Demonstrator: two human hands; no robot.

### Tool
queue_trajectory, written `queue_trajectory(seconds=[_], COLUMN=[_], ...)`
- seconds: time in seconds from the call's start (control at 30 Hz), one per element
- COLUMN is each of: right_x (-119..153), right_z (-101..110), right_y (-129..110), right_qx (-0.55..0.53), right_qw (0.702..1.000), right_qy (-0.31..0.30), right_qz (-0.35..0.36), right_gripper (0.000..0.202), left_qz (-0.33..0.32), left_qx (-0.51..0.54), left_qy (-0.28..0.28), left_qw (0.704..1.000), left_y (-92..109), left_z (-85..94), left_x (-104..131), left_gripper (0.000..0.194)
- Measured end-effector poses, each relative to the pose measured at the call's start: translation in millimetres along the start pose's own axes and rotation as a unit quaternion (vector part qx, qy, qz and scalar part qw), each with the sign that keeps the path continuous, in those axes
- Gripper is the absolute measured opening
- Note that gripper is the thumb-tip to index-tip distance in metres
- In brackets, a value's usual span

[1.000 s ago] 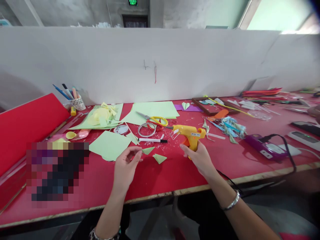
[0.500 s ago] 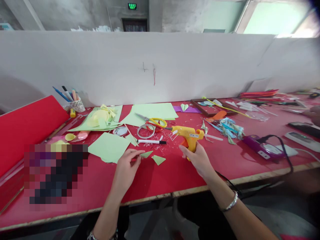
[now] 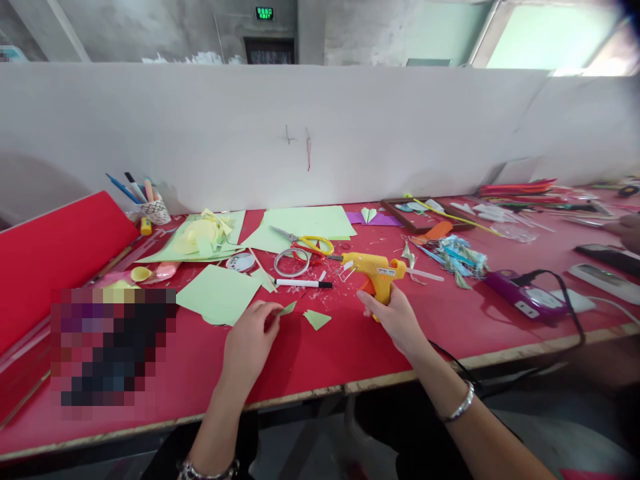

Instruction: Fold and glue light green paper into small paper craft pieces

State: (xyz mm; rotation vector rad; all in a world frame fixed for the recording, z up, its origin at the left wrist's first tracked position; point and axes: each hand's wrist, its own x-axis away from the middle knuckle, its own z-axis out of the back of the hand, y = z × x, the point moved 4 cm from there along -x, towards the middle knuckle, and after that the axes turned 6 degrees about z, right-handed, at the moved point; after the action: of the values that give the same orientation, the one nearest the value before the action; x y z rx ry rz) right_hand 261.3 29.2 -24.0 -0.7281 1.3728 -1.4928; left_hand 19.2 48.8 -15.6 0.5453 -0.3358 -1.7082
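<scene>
My left hand (image 3: 253, 337) pinches a small green paper piece (image 3: 289, 309) between thumb and fingers, just above the red table. Wrapped round the handle of a yellow hot glue gun (image 3: 375, 270) is my right hand (image 3: 395, 313); the nozzle points left and a clear glue stick (image 3: 425, 274) pokes out of the back. Between the hands a second cut piece of green paper (image 3: 317, 319) lies flat. Behind them are a black-and-white marker (image 3: 304, 284), a roll of tape (image 3: 292, 263) and yellow-and-red-handled scissors (image 3: 315, 245).
Green paper sheets (image 3: 220, 293) lie left of centre. A purple power strip (image 3: 525, 293) with cables sits at right, near blue tassels (image 3: 457, 257) and a wooden tray (image 3: 425, 217). A pen cup (image 3: 156, 211) stands back left. Another person's hand (image 3: 627, 230) shows at the right edge.
The paper piece in my left hand has turned and shifted slightly left, so less of it shows. The glue gun has barely moved.
</scene>
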Motion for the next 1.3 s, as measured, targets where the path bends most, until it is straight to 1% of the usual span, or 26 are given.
queue_trajectory(seconds=[0.1, 0.23, 0.3, 0.37, 0.5, 0.57, 0.63, 0.77, 0.9, 0.97, 1.07, 1.3], right_x=[0.0, 0.1, 0.8, 2.5, 10.4, 14.8, 17.8, 22.7, 28.6, 31.9, 36.3, 41.2], right_z=[-1.1, -2.3, -2.1, -2.3, -9.8, -15.2, -20.6, -31.5, -38.6, -40.1, -40.5, -40.7], right_y=[0.3, 1.9, 1.8, -1.0, -13.8, -19.4, -21.8, -18.9, -20.2, -22.5, -24.7, -23.5], right_qx=[0.002, -0.003, -0.009, -0.019, -0.057, -0.071, -0.075, -0.085, -0.125, -0.138, -0.153, -0.2], right_qw=[1.0, 1.0, 1.0, 0.999, 0.99, 0.985, 0.982, 0.971, 0.951, 0.943, 0.934, 0.921], right_qy=[0.0, 0.0, -0.003, -0.02, -0.115, -0.147, -0.162, -0.213, -0.274, -0.294, -0.308, -0.308], right_qz=[0.003, -0.001, -0.011, -0.022, -0.048, -0.057, -0.056, -0.063, -0.071, -0.077, -0.093, -0.127], right_gripper=[0.038, 0.039, 0.038, 0.036, 0.03, 0.027, 0.024, 0.023, 0.023, 0.023, 0.023, 0.019], left_qz=[-0.018, -0.052, -0.06, -0.077, -0.108, -0.12, -0.137, -0.178, -0.24, -0.253, -0.25, -0.25], left_qx=[0.039, 0.099, 0.117, 0.137, 0.172, 0.187, 0.194, 0.184, 0.2, 0.206, 0.204, 0.197], left_qy=[0.016, 0.035, 0.031, -0.001, -0.1, -0.12, -0.122, -0.089, -0.055, -0.035, -0.006, 0.024], left_qw=[0.999, 0.993, 0.991, 0.988, 0.974, 0.968, 0.964, 0.963, 0.948, 0.945, 0.947, 0.948], left_y=[2.4, 7.6, 10.8, 15.8, 27.1, 31.5, 35.2, 40.5, 46.5, 47.7, 46.9, 47.5], left_z=[2.8, 7.2, 7.9, 5.8, -3.8, -6.8, -7.9, -5.9, -2.3, -0.6, 1.0, 0.5], left_x=[0.2, 1.6, 2.5, 3.7, 8.1, 10.8, 13.3, 16.8, 19.7, 20.3, 20.6, 21.0], left_gripper=[0.013, 0.014, 0.013, 0.011, 0.007, 0.007, 0.007, 0.01, 0.012, 0.012, 0.012, 0.014])
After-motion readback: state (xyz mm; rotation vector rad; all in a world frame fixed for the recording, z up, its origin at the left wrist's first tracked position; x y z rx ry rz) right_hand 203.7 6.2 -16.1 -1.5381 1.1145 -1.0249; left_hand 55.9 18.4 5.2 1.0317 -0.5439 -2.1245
